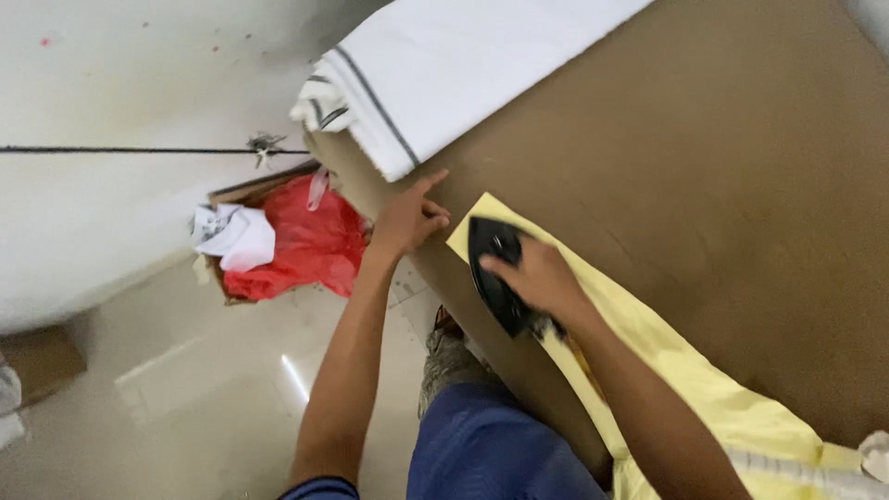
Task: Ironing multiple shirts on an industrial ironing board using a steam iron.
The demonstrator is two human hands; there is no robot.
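While the left hand (407, 220) presses flat, the right hand (537, 278) grips a black iron (495, 268), seemingly nose up-left along the yellow cloth (685, 370).

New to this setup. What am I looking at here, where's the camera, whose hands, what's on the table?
There is no machine: one person works with bare hands, and the single camera sits on their head, looking down, so the picture is tilted. The right hand grips a black iron pressed on a yellow cloth spread over a brown padded table. The left hand rests flat at the table's edge, holding nothing. A folded white cloth with dark stripes lies at the far end. On the floor, a cardboard box holds red and white bags.
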